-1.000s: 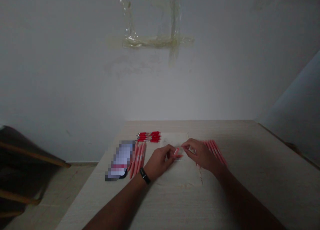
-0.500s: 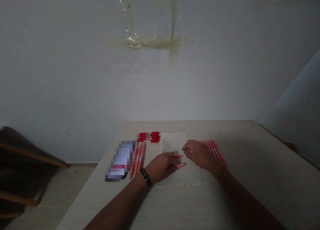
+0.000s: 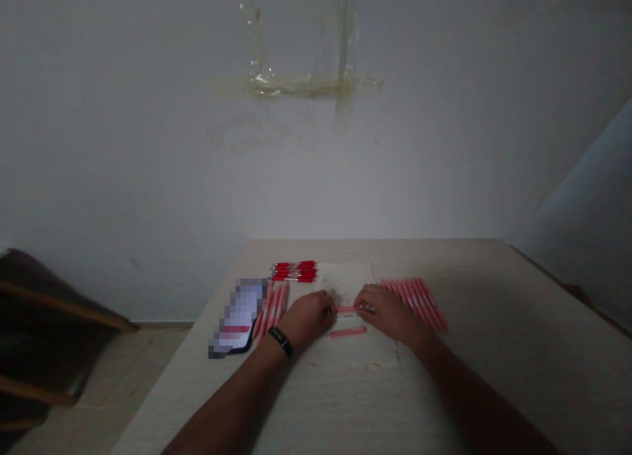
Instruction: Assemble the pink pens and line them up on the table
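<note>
My left hand (image 3: 312, 314), with a dark band at its wrist, pinches the left end of a pink pen (image 3: 347, 309). At the pen's right end, the fingers of my right hand (image 3: 386, 310) are closed on it too. A pale strip lies just below this pen, too blurred to name. Nearer to me, a separate pink pen or pen part (image 3: 347, 332) lies on a whitish cloth or sheet (image 3: 340, 355) with a cord at its right edge. Pink pens lie in a row (image 3: 419, 302) beside my right hand. More pink pens (image 3: 271, 310) lie left of my left hand.
Several red pens (image 3: 295, 271) are stacked at the back left of the wooden table (image 3: 355, 409). A phone (image 3: 241, 317), its screen blurred out, lies at the left. Behind the table stands a wall (image 3: 316, 191) with tape on it. A dark chair (image 3: 44, 336) is on the left.
My left hand has moved slightly up and left, letting go of the lower pink piece, which now lies on the cloth. My right hand has come down onto the upper pen's right end.
</note>
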Action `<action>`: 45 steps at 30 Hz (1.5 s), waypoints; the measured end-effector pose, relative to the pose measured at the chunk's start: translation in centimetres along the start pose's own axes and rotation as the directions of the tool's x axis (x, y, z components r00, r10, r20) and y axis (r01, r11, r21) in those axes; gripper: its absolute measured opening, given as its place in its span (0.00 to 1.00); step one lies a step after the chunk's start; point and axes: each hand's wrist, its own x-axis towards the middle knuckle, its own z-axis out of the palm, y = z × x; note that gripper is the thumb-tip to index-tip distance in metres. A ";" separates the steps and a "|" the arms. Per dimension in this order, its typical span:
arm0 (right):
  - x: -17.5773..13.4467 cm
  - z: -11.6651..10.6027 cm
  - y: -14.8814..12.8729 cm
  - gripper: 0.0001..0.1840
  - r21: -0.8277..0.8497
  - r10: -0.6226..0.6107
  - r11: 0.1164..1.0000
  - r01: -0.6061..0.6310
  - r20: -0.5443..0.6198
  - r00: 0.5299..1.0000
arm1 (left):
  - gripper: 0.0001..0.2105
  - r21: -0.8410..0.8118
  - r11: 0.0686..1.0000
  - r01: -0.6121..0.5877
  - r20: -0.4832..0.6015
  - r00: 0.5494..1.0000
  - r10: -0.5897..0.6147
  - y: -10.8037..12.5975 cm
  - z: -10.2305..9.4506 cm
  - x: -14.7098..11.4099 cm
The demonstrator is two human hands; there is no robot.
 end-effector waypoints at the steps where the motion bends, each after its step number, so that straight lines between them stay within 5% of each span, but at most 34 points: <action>1: 0.0 0.1 0.0 0.04 -0.002 0.002 1.000 -0.002 -0.003 1.000 | 0.05 0.001 1.000 0.000 0.007 1.000 0.000 0.0 0.1 0.0; 19: 0.2 -0.5 0.0 0.04 0.008 0.020 1.000 -0.020 -0.136 0.990 | 0.06 -0.077 0.997 0.006 -0.034 0.999 -0.008 -0.7 -0.2 0.3; 26: 0.2 -0.1 -0.6 0.03 0.038 -0.020 0.999 0.021 -0.033 0.999 | 0.05 -0.158 0.987 -0.029 -0.174 0.985 0.001 -0.5 -0.4 0.3; 37: 0.6 1.4 -0.6 0.03 -0.060 -0.017 0.998 0.021 0.078 0.997 | 0.04 -0.084 0.996 -0.005 -0.155 0.988 -0.008 0.0 0.0 0.2; 45: 0.3 -0.3 -0.4 0.04 -0.080 -0.001 0.997 0.002 0.015 1.000 | 0.05 -0.052 0.999 0.003 -0.177 0.984 -0.012 -0.6 0.0 0.2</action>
